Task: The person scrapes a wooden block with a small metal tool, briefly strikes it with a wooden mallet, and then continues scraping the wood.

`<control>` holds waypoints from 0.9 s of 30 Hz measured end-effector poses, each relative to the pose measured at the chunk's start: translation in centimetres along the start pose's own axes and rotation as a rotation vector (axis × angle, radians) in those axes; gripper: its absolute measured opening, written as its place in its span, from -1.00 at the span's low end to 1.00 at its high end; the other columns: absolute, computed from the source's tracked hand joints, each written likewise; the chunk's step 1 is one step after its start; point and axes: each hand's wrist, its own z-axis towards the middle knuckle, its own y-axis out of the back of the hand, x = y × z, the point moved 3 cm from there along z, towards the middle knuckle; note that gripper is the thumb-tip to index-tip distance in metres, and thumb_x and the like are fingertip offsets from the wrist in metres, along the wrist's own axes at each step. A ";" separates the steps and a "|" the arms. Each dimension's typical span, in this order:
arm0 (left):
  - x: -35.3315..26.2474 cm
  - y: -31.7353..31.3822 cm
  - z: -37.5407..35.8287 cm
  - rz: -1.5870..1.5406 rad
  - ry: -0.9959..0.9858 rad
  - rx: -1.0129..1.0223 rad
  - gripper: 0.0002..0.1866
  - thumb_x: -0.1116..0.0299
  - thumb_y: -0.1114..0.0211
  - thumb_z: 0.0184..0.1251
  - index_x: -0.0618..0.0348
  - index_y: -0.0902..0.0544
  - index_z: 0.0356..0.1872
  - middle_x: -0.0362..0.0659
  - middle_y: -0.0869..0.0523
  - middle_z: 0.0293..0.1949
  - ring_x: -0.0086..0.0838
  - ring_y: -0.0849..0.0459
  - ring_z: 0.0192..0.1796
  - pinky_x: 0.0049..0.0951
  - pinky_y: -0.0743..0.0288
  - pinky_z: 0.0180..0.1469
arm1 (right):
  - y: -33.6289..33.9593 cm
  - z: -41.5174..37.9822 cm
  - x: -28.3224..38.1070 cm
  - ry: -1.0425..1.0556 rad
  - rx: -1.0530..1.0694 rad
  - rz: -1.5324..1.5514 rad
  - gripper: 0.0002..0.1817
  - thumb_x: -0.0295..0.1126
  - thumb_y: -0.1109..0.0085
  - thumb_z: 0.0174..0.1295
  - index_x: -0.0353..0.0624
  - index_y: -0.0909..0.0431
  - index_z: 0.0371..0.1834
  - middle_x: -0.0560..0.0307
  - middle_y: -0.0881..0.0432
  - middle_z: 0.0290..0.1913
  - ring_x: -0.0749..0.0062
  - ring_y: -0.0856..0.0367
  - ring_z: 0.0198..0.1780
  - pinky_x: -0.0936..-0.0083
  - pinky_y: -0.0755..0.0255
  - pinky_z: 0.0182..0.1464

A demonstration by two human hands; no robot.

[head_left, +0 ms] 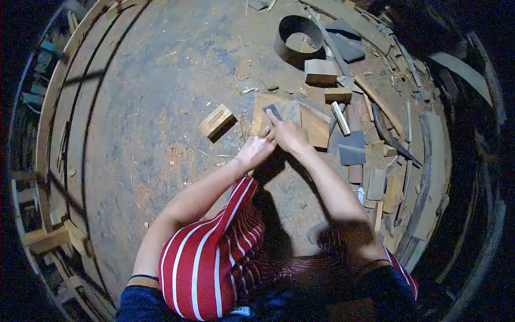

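A flat light-wood piece [259, 111] lies on the workbench in front of me, its near edge hidden behind my hands. My right hand [290, 135] reaches over it, fingers pressing a small dark piece of sandpaper [272, 111] against its face. Close beside it, my left hand [257, 151] is curled at the near edge of the wood, its fingertips partly covered. To the right of the right hand sits a thicker wood block [315, 127], next to a greyish piece [290, 111]. A small rectangular wood block [217, 122] rests to the left.
A dark round metal ring [299, 42] stands at the back, near a wood block [322, 71]. Dark sandpaper sheets [352, 148] and several offcuts crowd the right side. Sawdust and shavings are scattered over the workbench [145, 107]. Wooden slats [70, 112] run along the left edge.
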 end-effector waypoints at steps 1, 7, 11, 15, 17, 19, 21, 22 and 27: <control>-0.3 0.4 0.0 -0.009 0.007 -0.042 -0.62 0.45 -0.12 0.07 0.18 -0.55 -0.01 -0.09 -0.54 0.06 -0.11 -0.49 0.19 -0.25 -0.66 -0.13 | 0.5 -1.0 0.1 -0.006 0.056 0.087 -0.41 -0.28 0.14 0.25 0.26 -0.11 0.41 -0.29 -0.62 -0.20 -0.13 -0.63 -0.14 0.00 -0.50 -0.14; -0.2 0.5 0.3 -0.007 0.034 -0.007 -0.59 0.45 -0.10 0.07 0.16 -0.53 0.03 -0.13 -0.54 0.06 -0.13 -0.49 0.20 -0.25 -0.66 -0.12 | 0.7 1.5 0.4 -0.041 0.036 0.068 -0.40 -0.29 0.14 0.25 0.29 -0.11 0.41 -0.30 -0.62 -0.20 -0.14 -0.63 -0.14 0.05 -0.50 -0.10; -0.2 1.2 0.5 -0.021 0.014 0.060 -0.59 0.43 -0.08 0.11 0.16 -0.51 0.06 -0.12 -0.53 0.09 -0.15 -0.46 0.23 -0.27 -0.65 -0.10 | 0.3 0.9 -0.4 -0.016 0.004 0.056 -0.39 -0.29 0.14 0.24 0.31 -0.11 0.41 -0.31 -0.62 -0.21 -0.13 -0.63 -0.13 0.06 -0.50 -0.10; -0.6 0.8 0.1 -0.035 0.030 -0.079 -0.66 0.44 -0.08 0.12 0.25 -0.54 -0.04 -0.01 -0.52 0.03 -0.13 -0.45 0.20 -0.25 -0.64 -0.12 | -0.6 -1.2 -0.8 0.023 0.025 0.030 -0.39 -0.30 0.14 0.24 0.31 -0.11 0.41 -0.26 -0.64 -0.25 -0.11 -0.65 -0.22 0.03 -0.53 -0.21; -0.7 1.2 0.0 -0.069 0.002 -0.094 -0.67 0.44 -0.09 0.12 0.25 -0.54 -0.05 0.00 -0.52 0.02 -0.14 -0.46 0.18 -0.25 -0.64 -0.12 | 0.4 -1.4 -0.5 0.027 0.014 0.000 -0.35 -0.33 0.08 0.20 0.32 -0.10 0.41 -0.21 -0.65 -0.25 -0.08 -0.66 -0.23 0.07 -0.54 -0.23; -0.6 1.0 0.3 -0.055 0.011 -0.038 -0.69 0.44 -0.09 0.12 0.25 -0.56 -0.09 -0.01 -0.54 0.00 -0.14 -0.50 0.15 -0.25 -0.64 -0.13 | -0.7 1.9 -0.6 0.015 -0.047 -0.031 -0.40 -0.31 0.09 0.21 0.30 -0.16 0.38 -0.15 -0.66 -0.29 -0.04 -0.67 -0.24 0.08 -0.54 -0.24; -0.5 1.5 0.6 -0.015 0.027 0.072 -0.65 0.44 -0.07 0.12 0.17 -0.54 -0.03 -0.08 -0.54 0.03 -0.17 -0.57 0.06 -0.23 -0.64 -0.17 | 0.1 3.8 0.6 -0.030 -0.036 -0.056 -0.45 -0.29 0.11 0.24 0.32 -0.21 0.35 -0.10 -0.67 -0.30 0.02 -0.68 -0.23 0.11 -0.54 -0.25; -0.4 1.4 0.6 0.012 0.053 0.179 -0.61 0.45 -0.06 0.12 0.09 -0.52 0.03 -0.15 -0.53 0.07 -0.19 -0.64 -0.03 -0.21 -0.65 -0.20 | 0.1 4.1 0.8 -0.021 -0.046 -0.049 -0.45 -0.29 0.11 0.24 0.32 -0.21 0.35 -0.10 -0.67 -0.30 0.02 -0.68 -0.23 0.11 -0.54 -0.25; -0.6 1.4 0.2 -0.034 0.023 -0.075 -0.60 0.44 -0.08 0.08 0.16 -0.52 0.02 -0.13 -0.53 0.09 -0.16 -0.57 0.08 -0.24 -0.64 -0.14 | -1.3 0.4 -1.3 0.019 -0.019 -0.014 -0.40 -0.30 0.10 0.21 0.36 -0.17 0.38 -0.16 -0.66 -0.30 -0.01 -0.67 -0.24 0.09 -0.54 -0.20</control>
